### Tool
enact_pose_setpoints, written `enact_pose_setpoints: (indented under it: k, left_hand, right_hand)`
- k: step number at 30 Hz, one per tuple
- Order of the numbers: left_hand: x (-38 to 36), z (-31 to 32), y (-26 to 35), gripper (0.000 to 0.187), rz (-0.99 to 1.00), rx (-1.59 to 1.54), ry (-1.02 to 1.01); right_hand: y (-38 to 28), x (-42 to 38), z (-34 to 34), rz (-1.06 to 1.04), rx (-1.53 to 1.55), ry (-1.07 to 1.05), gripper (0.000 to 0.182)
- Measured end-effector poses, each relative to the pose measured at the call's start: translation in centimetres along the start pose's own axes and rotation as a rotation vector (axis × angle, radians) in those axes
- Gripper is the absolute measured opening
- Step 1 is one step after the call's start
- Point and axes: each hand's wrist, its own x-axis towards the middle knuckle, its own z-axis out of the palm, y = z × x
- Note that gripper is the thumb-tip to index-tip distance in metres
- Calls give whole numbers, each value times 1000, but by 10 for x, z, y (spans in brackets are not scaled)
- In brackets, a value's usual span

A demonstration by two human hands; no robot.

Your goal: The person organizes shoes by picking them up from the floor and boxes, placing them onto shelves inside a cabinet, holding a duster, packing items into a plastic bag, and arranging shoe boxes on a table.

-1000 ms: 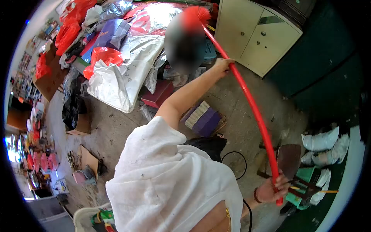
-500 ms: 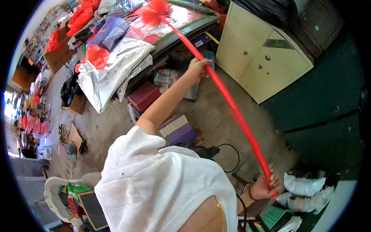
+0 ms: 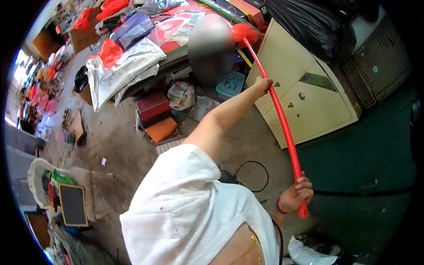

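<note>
A long red duster (image 3: 282, 121) runs slantwise across the view, from its fluffy red head (image 3: 244, 34) at the top to its handle end at the lower right. My left hand (image 3: 264, 85) is closed round the upper part of the handle, in front of the cream cabinet (image 3: 324, 115). Close to the bottom end, my right hand (image 3: 297, 195) grips the handle, with a dark bracelet at its wrist. The duster's head overlaps the corner between the cluttered table (image 3: 176, 62) and the cabinet's upper edge.
Silver packaging (image 3: 123, 70) and red bags lie on the table. A black plastic bag (image 3: 307, 26) sits atop the cabinet. Boxes (image 3: 152, 106), a turquoise basket (image 3: 231, 84) and a black cable (image 3: 251, 163) are below. A chair (image 3: 39, 181) holding a small chalkboard (image 3: 73, 205) stands lower left.
The duster's head has swung right, from over the table to beside the cabinet. My left hand has moved right and slightly down; my right hand has come up a little.
</note>
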Motion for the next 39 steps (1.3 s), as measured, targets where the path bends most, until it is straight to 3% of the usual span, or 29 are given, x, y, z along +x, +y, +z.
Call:
enact_pose_setpoints:
  k: [4,5,7,9,12,14,19,20,21,23,25,26,29,30,32,34,37,39]
  left_hand:
    - [-46,-3,-2,13,164,-3,46]
    - [-57,-6,3,13,149,30,142]
    - [-66,-17,20,13,60,27,122]
    - [-59,-19,45,14,74,7,61]
    - [-11,-7,85,15,151,-8,-31]
    - [34,15,97,13,119,-32,-45]
    - [161,35,88,11,49,0,-68]
    - [189,32,82,12,53,-3,42]
    - [208,18,86,13,53,37,20]
    - [243,-3,98,14,97,52,247]
    - [238,-37,122,15,131,138,379]
    - [257,-69,117,14,169,99,466]
    - [270,-121,137,13,203,1,530]
    - [264,-111,152,13,197,-6,531]
    - [244,-87,191,8,226,61,260]
    - [233,-44,216,14,298,110,141]
    - [259,5,215,16,220,55,-9]
    - [273,23,210,18,152,-20,-98]
  right_hand:
    - [1,40,-80,93,293,18,23]
    - [11,47,-95,98,299,26,23]
    - [39,56,-119,298,448,129,21]
    - [63,67,-128,358,510,115,20]
    - [82,87,-104,286,445,54,21]
    - [79,110,-80,159,222,20,23]
    - [117,163,-23,-55,16,-81,22]
    - [136,169,-7,-35,-28,-107,22]
    - [156,177,10,-19,-72,-137,21]
    - [188,194,37,45,-52,-62,20]
    - [223,214,50,376,236,214,21]
    - [258,217,35,486,367,206,22]
    - [301,220,55,520,490,172,22]
    - [301,226,61,450,490,125,21]
    - [283,237,64,362,304,198,22]
    - [253,248,52,198,227,84,13]
    - [221,265,65,38,28,44,14]
    - [227,276,89,-270,167,46,35]
